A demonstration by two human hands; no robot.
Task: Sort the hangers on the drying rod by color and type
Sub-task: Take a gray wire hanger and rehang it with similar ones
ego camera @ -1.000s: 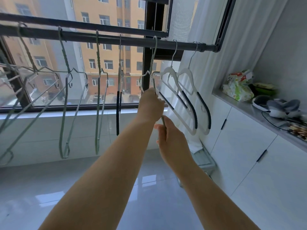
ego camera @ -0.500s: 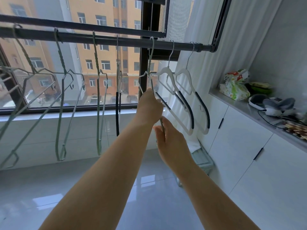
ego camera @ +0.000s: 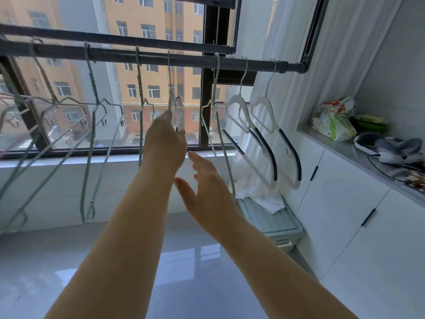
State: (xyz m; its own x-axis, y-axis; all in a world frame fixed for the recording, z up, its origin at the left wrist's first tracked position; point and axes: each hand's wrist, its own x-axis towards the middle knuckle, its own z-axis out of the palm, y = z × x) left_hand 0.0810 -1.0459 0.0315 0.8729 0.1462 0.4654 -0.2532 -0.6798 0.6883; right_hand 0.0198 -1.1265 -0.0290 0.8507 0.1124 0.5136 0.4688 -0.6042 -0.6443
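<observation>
A dark drying rod (ego camera: 188,59) runs across the window. Several green wire hangers hang along its left part (ego camera: 88,157). My left hand (ego camera: 164,143) is raised and closed on the neck of a thin white hanger with black pads (ego camera: 169,88), seen edge-on. To its right another green wire hanger (ego camera: 216,93) hangs free. My right hand (ego camera: 207,185) is open just left of that hanger's lower wire, fingers spread, holding nothing. Two white plastic hangers with black grips (ego camera: 232,101) (ego camera: 264,102) hang at the rod's right end.
A grey counter (ego camera: 345,148) on white cabinets (ego camera: 345,203) lines the right wall, with snack packets (ego camera: 333,125) and grey slippers (ego camera: 388,146) on it. A pale green stool (ego camera: 276,224) with white cloth stands under the white hangers. A white curtain (ego camera: 287,42) hangs behind.
Both hands let go of the green wire hanger. My left hand moved left and took the thin white hanger. My right hand dropped back and spread its fingers.
</observation>
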